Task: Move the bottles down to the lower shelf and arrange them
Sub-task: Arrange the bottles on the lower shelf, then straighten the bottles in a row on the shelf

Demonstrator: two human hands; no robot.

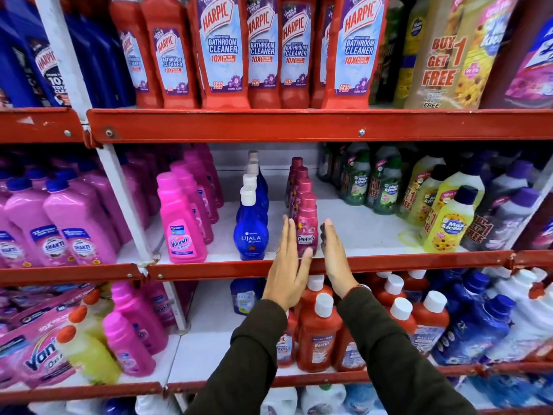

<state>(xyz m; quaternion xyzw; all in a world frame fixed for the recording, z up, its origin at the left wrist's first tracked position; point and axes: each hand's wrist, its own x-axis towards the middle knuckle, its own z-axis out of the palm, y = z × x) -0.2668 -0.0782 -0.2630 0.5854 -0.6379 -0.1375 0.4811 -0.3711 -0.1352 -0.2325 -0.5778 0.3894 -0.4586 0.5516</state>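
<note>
While both hands sit flat and open on either side of the front Comfort bottle (307,232), nothing is actually gripped: left hand (288,265) has its fingers (288,235) stretched straight, palm facing the bottle and thumb at its base; right hand (336,256) mirrors it just beside the other flank, fingers extended, released. Whether either palm truly touches the plastic cannot be told. This looks like squaring-up of a row, not a lift. The Comfort bottles stand in single file on the middle shelf (389,262), running back from the red front rail, with a matching file of blue Ujala bottles (250,235) just to their left and pink Vanish bottles (181,226) beyond that. Bare white shelf remains between the Comfort row and the green and yellow Max Kleen bottles (449,223) at right. Judgement: arranging is partly done, three neat files formed. The red Harpic bottles (223,49) crowd the shelf above, so if those are the stock to come down, most moving is left, and the bare gap would take them.
</note>
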